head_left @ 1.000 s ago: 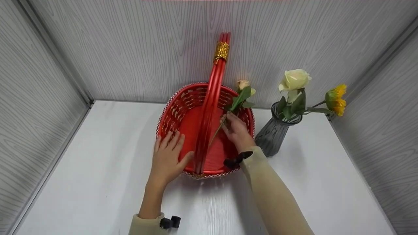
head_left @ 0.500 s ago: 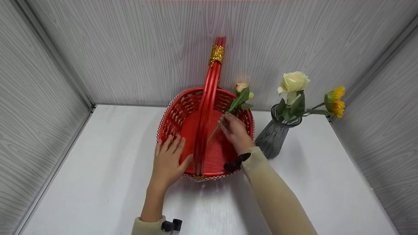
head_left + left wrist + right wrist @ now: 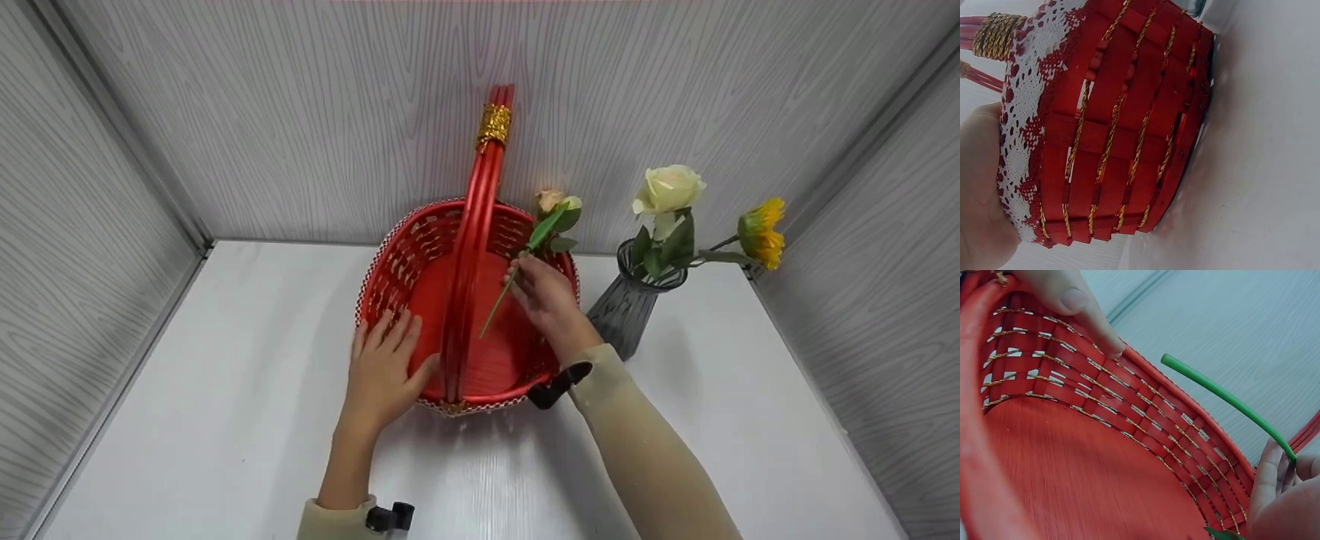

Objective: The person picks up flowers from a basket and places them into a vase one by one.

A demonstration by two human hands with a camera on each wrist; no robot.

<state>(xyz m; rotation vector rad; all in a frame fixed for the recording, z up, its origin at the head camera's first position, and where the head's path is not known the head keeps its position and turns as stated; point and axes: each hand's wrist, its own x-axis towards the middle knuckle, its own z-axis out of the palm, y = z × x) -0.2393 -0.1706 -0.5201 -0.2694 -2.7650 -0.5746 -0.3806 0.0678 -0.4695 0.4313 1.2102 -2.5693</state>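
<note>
A red woven basket (image 3: 427,285) with a tall arched handle (image 3: 466,247) stands in the middle of the table. My left hand (image 3: 382,379) rests over its left rim, fingers straight and reaching down inside the wall. The same rim shows white and red lace (image 3: 1030,135) in the left wrist view. My right hand (image 3: 551,296) is over the right side of the basket and pinches the green stem of an artificial rose (image 3: 549,199). Its peach bloom, pale bud and leaves lean toward the back wall. The bare stem end (image 3: 1202,379) points toward the handle, above the basket floor.
Right of the basket stands a dark glass vase (image 3: 626,315) holding a white rose (image 3: 670,189) and a yellow flower (image 3: 761,232). Grey wood-grain panels (image 3: 315,135) enclose the white table (image 3: 247,420) at the back and sides.
The rose has turned slightly in my right fingers, so its pale bud shows more fully beside the bloom. My right wrist has shifted a little toward me. The left hand keeps its place.
</note>
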